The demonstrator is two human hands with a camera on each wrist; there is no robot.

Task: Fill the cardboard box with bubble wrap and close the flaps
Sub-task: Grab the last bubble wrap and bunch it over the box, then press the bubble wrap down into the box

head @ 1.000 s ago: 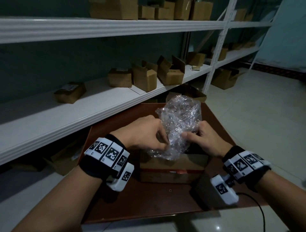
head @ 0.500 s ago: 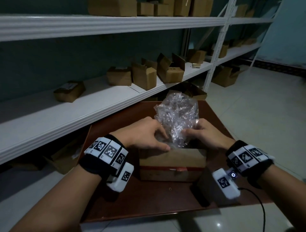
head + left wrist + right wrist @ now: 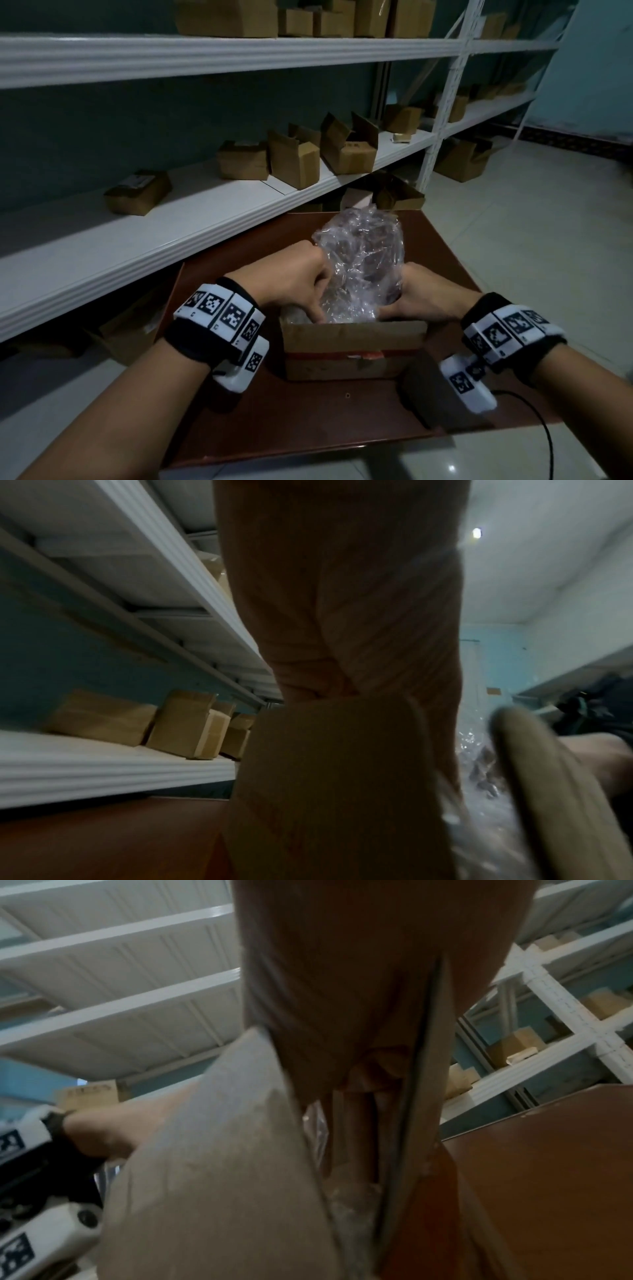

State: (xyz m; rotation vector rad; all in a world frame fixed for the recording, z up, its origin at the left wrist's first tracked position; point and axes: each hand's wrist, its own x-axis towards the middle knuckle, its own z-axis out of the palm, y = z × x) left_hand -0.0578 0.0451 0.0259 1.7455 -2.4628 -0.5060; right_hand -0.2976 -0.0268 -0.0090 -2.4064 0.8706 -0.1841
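An open cardboard box (image 3: 352, 353) with a red tape band stands on the brown table (image 3: 308, 428). A crumpled wad of clear bubble wrap (image 3: 363, 260) sticks up out of it, its lower part inside the box. My left hand (image 3: 308, 294) has curled fingers dug into the wrap's left side at the box opening. My right hand (image 3: 411, 298) grips the wrap's right side, its fingertips hidden inside the box. In the left wrist view a box flap (image 3: 325, 777) stands in front of my palm, with bubble wrap (image 3: 479, 777) to the right. The right wrist view is mostly palm and a flap (image 3: 222, 1164).
White shelving (image 3: 171, 240) runs along the left and behind the table, with several small cardboard boxes (image 3: 294, 161) on it. More boxes (image 3: 397, 195) sit on the floor past the table's far edge. A black cable (image 3: 544, 438) trails off my right wrist.
Both hands have moved down with the bubble wrap, so more of the wad sits inside the box and less stands above it.
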